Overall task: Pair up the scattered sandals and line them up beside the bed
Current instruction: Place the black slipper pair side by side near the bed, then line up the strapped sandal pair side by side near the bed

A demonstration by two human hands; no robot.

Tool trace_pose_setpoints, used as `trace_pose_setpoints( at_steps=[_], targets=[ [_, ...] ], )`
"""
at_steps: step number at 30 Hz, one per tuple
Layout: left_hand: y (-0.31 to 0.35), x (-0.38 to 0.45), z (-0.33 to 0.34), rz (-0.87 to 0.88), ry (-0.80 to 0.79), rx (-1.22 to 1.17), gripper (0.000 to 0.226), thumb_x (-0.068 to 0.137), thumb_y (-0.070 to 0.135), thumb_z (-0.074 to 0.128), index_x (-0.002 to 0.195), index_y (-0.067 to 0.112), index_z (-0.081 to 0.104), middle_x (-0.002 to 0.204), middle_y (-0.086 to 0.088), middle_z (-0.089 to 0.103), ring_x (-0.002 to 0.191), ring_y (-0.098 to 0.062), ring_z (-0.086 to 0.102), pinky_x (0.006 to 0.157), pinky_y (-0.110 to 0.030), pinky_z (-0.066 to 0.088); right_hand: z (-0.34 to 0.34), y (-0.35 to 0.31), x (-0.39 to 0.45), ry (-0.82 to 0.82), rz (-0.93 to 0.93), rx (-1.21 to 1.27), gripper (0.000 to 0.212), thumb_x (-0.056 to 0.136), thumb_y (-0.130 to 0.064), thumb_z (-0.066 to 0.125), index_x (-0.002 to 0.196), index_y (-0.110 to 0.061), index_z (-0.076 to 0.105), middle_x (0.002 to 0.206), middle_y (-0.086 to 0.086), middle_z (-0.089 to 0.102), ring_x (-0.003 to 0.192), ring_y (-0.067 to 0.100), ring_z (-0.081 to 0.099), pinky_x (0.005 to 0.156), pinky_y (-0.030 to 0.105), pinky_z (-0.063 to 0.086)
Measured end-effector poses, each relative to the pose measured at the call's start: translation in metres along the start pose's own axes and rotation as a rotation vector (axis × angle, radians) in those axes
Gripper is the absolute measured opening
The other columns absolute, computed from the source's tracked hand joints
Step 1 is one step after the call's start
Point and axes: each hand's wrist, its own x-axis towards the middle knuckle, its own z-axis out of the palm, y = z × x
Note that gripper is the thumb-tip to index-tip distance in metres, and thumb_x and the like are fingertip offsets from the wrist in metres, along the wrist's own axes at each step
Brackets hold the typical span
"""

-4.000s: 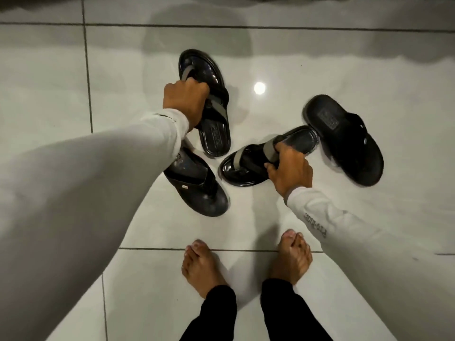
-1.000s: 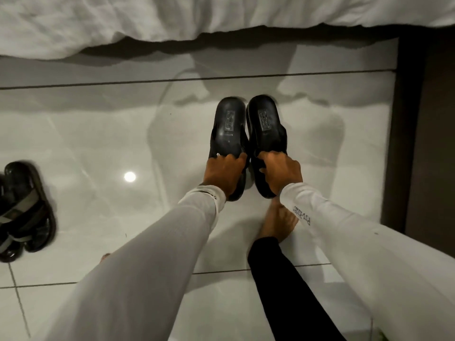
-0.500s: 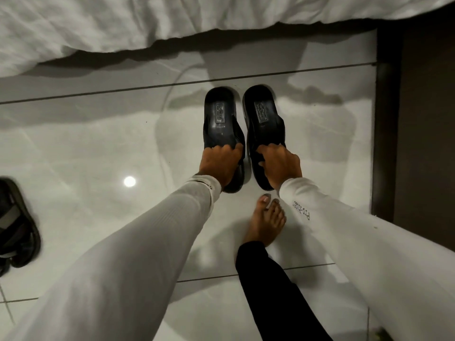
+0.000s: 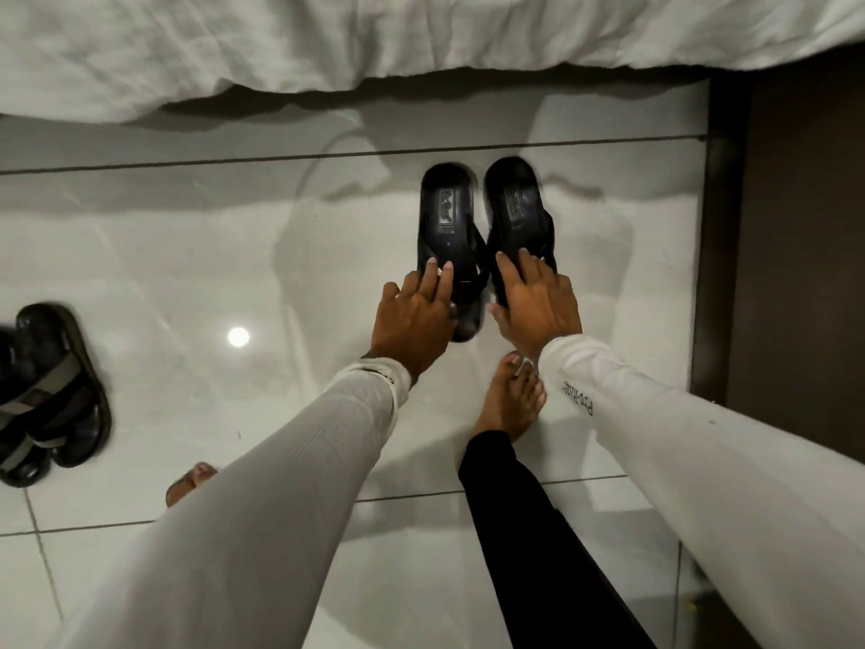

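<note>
First pair set down beside the bed.

Two plain black rubber sandals (image 4: 487,236) lie touching on the glossy white tile floor (image 4: 187,283), long axes perpendicular to the white-sheeted bed (image 4: 327,39), heels nearest it. Left hand (image 4: 414,316) and right hand (image 4: 538,306) rest spread-fingered on the toe ends, gripping nothing. Advice: square the toes level before letting go.

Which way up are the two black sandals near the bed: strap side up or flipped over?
Strap side up. Both black sandals lie flat on the tiled floor, footbed labels and straps showing.
</note>
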Motion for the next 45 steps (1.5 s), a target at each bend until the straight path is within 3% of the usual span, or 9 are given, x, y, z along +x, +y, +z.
trace_pose_setpoints(
  at_steps=[4,12,22,26,30,33,36,40,45],
  targets=[
    [-0.042,-0.059,0.002,-0.079,-0.007,-0.028,0.084,0.094,0.052,0.044,0.155,0.013,0.002,0.163,-0.016,0.008,0.148,-0.032,0.017,0.112,-0.048,0.029,-0.005,-0.053,-0.025,-0.020,-0.057,-0.107,0.082,0.092,-0.050,0.056,0.156,-0.014,0.019,0.159,0.022,0.024,0.147,0.037,0.025,0.117,0.051,0.029],
    [-0.184,-0.204,0.020,-0.265,0.036,-0.120,0.089,0.091,0.057,0.043,0.155,0.014,-0.001,0.164,-0.014,0.005,0.149,-0.031,0.012,0.114,-0.051,0.023,0.016,-0.238,-0.060,-0.095,-0.182,-0.190,0.089,0.093,-0.058,0.048,0.158,-0.018,0.003,0.164,0.018,0.010,0.152,0.033,0.011,0.122,0.049,0.017],
    [-0.404,-0.382,0.072,-0.455,0.002,-0.166,0.090,0.090,0.057,0.046,0.155,0.013,0.003,0.163,-0.015,0.009,0.148,-0.032,0.014,0.114,-0.052,0.025,0.068,-0.514,-0.077,-0.135,-0.354,-0.221,0.086,0.093,-0.057,0.048,0.158,-0.017,0.007,0.164,0.019,0.013,0.152,0.034,0.014,0.120,0.048,0.022],
    [-0.472,-0.415,0.089,-0.464,-0.030,-0.147,0.089,0.089,0.054,0.050,0.155,0.015,0.007,0.162,-0.017,0.011,0.146,-0.034,0.020,0.111,-0.051,0.031,0.078,-0.595,-0.071,-0.253,-0.338,-0.175,0.083,0.092,-0.046,0.057,0.157,-0.017,0.012,0.157,0.020,0.028,0.142,0.038,0.033,0.111,0.048,0.037],
    [-0.511,-0.421,0.097,-0.555,-0.095,-0.142,0.081,0.086,0.041,0.059,0.152,0.018,0.017,0.155,-0.023,0.025,0.127,-0.037,0.047,0.094,-0.048,0.047,0.089,-0.637,-0.060,-0.415,-0.259,-0.065,0.080,0.090,-0.032,0.064,0.154,-0.021,0.017,0.135,0.018,0.050,0.124,0.038,0.051,0.097,0.046,0.048],
    [-0.526,-0.409,0.102,-0.536,-0.147,-0.089,0.069,0.085,0.025,0.061,0.146,0.016,0.029,0.145,-0.020,0.038,0.109,-0.034,0.055,0.082,-0.044,0.049,0.094,-0.649,-0.050,-0.433,-0.222,-0.028,0.081,0.090,-0.028,0.066,0.154,-0.025,0.017,0.134,0.017,0.049,0.121,0.038,0.053,0.093,0.046,0.050],
    [-0.541,-0.383,0.102,-0.452,-0.130,-0.068,0.050,0.080,0.013,0.064,0.127,0.012,0.048,0.133,-0.016,0.046,0.103,-0.034,0.056,0.075,-0.042,0.049,0.097,-0.649,-0.039,-0.377,-0.259,-0.047,0.064,0.088,-0.018,0.067,0.144,-0.020,0.035,0.136,0.014,0.044,0.112,0.037,0.058,0.084,0.042,0.051],
    [-0.556,-0.352,0.101,-0.378,-0.183,-0.138,0.030,0.085,0.018,0.064,0.113,0.013,0.056,0.122,-0.010,0.051,0.089,-0.032,0.065,0.061,-0.037,0.047,0.106,-0.653,-0.021,-0.329,-0.421,-0.061,0.060,0.083,-0.006,0.068,0.137,-0.016,0.043,0.138,0.010,0.040,0.109,0.036,0.059,0.080,0.042,0.052],
    [-0.567,-0.334,0.112,-0.384,-0.293,-0.195,0.023,0.090,0.019,0.052,0.109,0.010,0.061,0.108,-0.012,0.065,0.095,-0.035,0.067,0.074,-0.038,0.050,0.126,-0.654,0.002,-0.462,-0.511,-0.096,0.056,0.085,0.000,0.063,0.137,-0.014,0.048,0.133,0.014,0.049,0.113,0.039,0.059,0.086,0.045,0.054]
  ],
)
